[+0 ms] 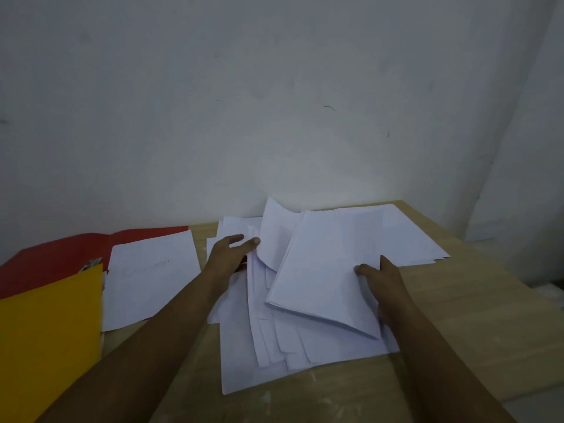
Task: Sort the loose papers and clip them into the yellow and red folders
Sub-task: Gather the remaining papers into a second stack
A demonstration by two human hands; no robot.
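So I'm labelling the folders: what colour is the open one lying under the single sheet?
Red, seen in the head view.

Both hands work a spread pile of loose papers [305,300] mid-surface [457,315]: left hand [227,254] lifts a curled sheet [277,236], right hand [381,277] grips a raised stack [329,270]. Yellow folder [48,337] overlaps red folder [45,261] at the left edge.
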